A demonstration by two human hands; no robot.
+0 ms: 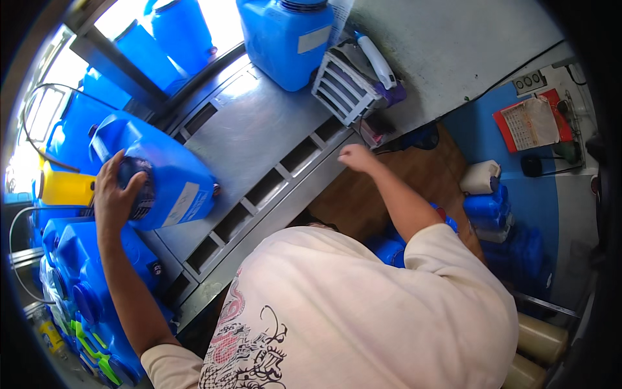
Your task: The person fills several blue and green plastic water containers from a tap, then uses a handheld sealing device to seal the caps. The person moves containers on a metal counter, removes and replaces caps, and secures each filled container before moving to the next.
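Observation:
My left hand (116, 189) is spread around the dark screw cap (141, 187) of a blue plastic water jug (175, 160), its thumb lying across the cap. The jug stands on the left end of the stainless steel counter (262, 124) and carries a white label and a small spout. My right hand (358, 156) hovers beside the counter's front edge with curled fingers. Nothing shows in that hand. The closest thing to it is a white slatted plastic basket (346, 90) at the counter's right end, with a white handheld device (376, 58) on top.
Another blue jug (286, 44) stands at the back of the counter. Blue jugs (97, 267) crowd the left side, with a yellow container (65, 187) among them. Rectangular openings (265, 187) line the counter's front. More jugs (486, 206) sit by the right wall, near a red clipboard (532, 121).

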